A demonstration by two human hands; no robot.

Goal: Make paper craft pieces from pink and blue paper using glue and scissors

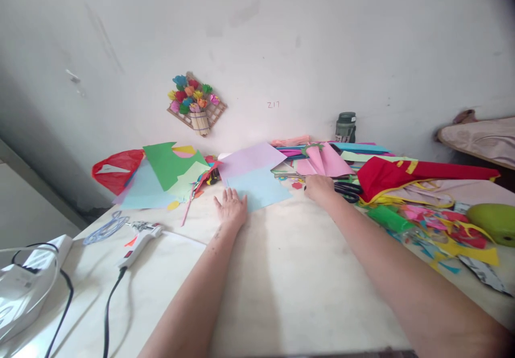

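My left hand (232,207) lies flat on the table, fingers spread, at the lower left edge of a light blue sheet of paper (261,186). A lilac sheet (253,159) lies behind the blue one. My right hand (319,188) reaches to the front of a paper pile, its fingers curled; what they hold, if anything, is hidden. Just behind it is a folded pink paper (324,160). Black-handled scissors (349,191) lie beside my right wrist. A small red paper flower shape (296,185) is left of that hand.
A glue gun (139,244) with its cord lies at left, near a white power strip (52,256). Green paper (169,165) and a red plastic bag (118,171) are at back left. Red cloth (386,178), paper scraps (446,229) and a bottle (346,128) stand or lie at right.
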